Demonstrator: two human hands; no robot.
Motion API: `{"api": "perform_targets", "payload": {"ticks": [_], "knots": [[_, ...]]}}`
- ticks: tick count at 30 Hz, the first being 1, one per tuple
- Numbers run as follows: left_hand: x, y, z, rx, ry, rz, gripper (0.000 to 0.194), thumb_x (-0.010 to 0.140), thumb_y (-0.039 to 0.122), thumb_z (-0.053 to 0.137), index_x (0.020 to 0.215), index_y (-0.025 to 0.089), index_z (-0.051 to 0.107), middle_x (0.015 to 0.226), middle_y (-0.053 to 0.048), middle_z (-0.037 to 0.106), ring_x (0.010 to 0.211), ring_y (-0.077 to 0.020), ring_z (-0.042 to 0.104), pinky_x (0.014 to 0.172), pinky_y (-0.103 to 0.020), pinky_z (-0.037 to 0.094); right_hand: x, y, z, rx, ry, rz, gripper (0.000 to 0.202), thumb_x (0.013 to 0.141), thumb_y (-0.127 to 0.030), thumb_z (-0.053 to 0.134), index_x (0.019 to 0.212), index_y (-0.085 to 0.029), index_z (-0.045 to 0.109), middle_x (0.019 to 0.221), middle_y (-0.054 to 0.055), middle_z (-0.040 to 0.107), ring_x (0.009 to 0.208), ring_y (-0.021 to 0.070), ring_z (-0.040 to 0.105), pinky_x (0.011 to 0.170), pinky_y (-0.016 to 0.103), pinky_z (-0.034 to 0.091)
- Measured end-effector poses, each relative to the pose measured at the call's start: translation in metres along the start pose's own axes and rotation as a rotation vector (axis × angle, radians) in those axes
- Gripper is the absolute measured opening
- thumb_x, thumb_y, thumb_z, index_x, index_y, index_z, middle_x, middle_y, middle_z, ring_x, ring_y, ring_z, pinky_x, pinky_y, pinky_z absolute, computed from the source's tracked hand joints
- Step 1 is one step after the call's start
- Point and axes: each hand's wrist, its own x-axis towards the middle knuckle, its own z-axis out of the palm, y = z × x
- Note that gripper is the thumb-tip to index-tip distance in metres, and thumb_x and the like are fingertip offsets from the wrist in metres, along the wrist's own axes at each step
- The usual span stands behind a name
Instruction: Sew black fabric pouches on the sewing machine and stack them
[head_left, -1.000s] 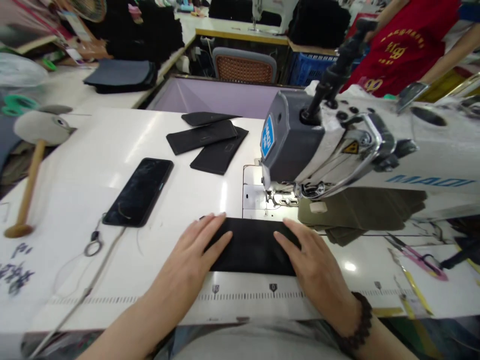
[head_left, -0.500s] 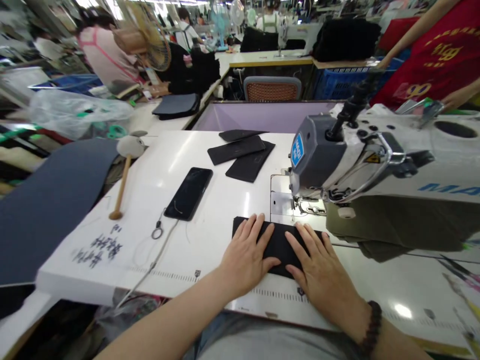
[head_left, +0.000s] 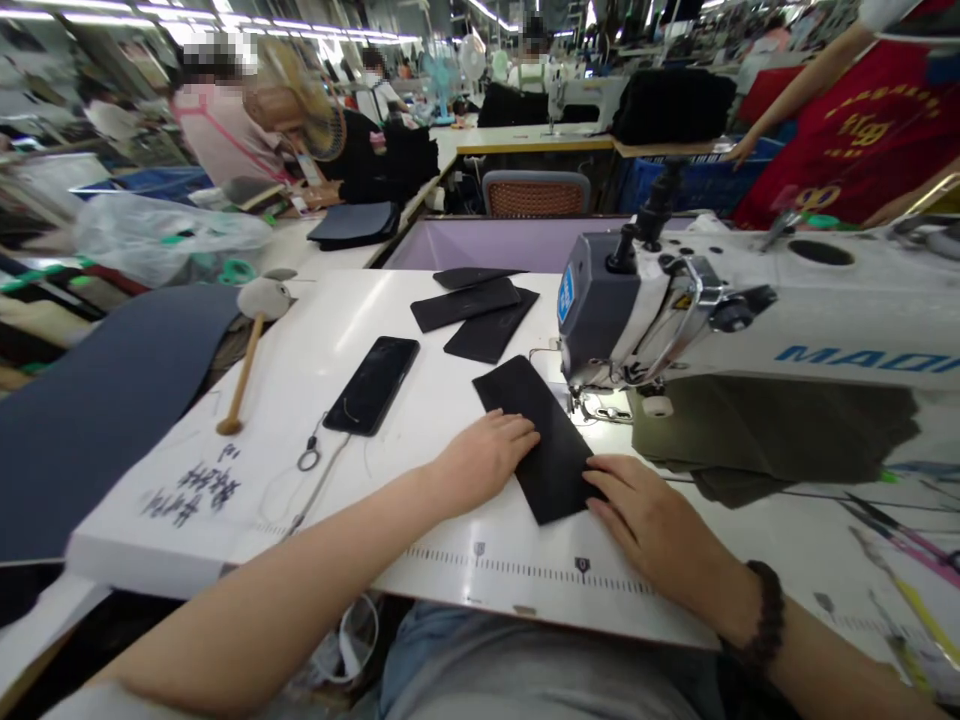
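A black fabric piece [head_left: 536, 430], long and four-sided, lies slanted on the white sewing table just left of the machine's needle area. My left hand [head_left: 484, 455] rests on its left side, fingers stretched out flat over the cloth. At the lower right edge of the fabric is my right hand [head_left: 649, 515], its fingers and thumb closed on that edge. The sewing machine [head_left: 622, 310] stands above and to the right, its presser foot [head_left: 581, 400] beside the fabric's upper right edge.
Several black pieces [head_left: 480, 315] lie behind, with a phone [head_left: 373, 385] and a wooden-handled mallet [head_left: 247, 370] to the left. Olive fabric [head_left: 780, 430] sits under the machine arm; scissors [head_left: 907, 535] lie at the right. A person in a red apron [head_left: 847, 140] stands behind the machine.
The black fabric piece has turned from lying crosswise to a steep slant, its far end now farther from me. My right hand has gone from lying flat on it to its edge.
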Motion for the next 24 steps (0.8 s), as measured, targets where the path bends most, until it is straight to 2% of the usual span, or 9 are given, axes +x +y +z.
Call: {"api": "perform_targets", "payload": {"ticks": [4,7,12,17,24], "knots": [[0.033,-0.001,0.003,0.069,0.056,-0.092,0.053,0.083,0.050,0.044,0.110,0.006,0.051,0.108,-0.015,0.054,0.105,-0.0273,0.047,0.092,-0.042,0.034,0.022,0.028,-0.015,0.064,-0.177,-0.248,0.023,0.085,-0.020,0.042,0.095,-0.014,0.062,0.098,0.008,0.063,0.090,0.0203,0.057,0.081,0.037,0.047],[0.048,0.000,0.006,0.120,0.015,-0.090,0.053,0.079,0.052,0.049,0.103,0.005,0.055,0.105,-0.016,0.053,0.101,-0.0278,0.048,0.087,-0.038,0.038,0.032,0.045,-0.013,0.102,-0.140,-0.328,0.024,0.087,-0.023,0.042,0.093,-0.015,0.064,0.097,0.007,0.063,0.087,0.0182,0.057,0.079,0.034,0.047],[0.056,-0.004,0.007,0.082,-0.034,0.010,0.041,0.081,0.039,0.054,0.108,0.007,0.052,0.103,-0.012,0.052,0.097,-0.0230,0.050,0.083,-0.031,0.041,0.028,0.054,-0.001,0.085,-0.031,-0.316,0.026,0.088,-0.025,0.041,0.093,-0.013,0.064,0.092,0.009,0.061,0.082,0.0179,0.054,0.073,0.033,0.047],[0.058,-0.010,0.008,0.065,-0.018,0.008,0.042,0.084,0.039,0.048,0.110,0.006,0.051,0.106,-0.014,0.051,0.104,-0.0265,0.045,0.089,-0.037,0.038,0.026,0.052,0.002,0.040,-0.015,-0.232,0.030,0.088,-0.029,0.039,0.096,-0.013,0.063,0.075,0.007,0.055,0.068,0.0151,0.051,0.060,0.029,0.044],[0.062,-0.017,0.008,0.011,-0.009,0.014,0.042,0.085,0.039,0.047,0.110,0.006,0.050,0.111,-0.015,0.048,0.110,-0.0278,0.041,0.093,-0.039,0.035,0.029,0.053,0.006,0.033,-0.016,-0.200,0.030,0.088,-0.027,0.040,0.100,-0.011,0.063,0.074,0.008,0.055,0.067,0.0156,0.050,0.059,0.029,0.043]]}}
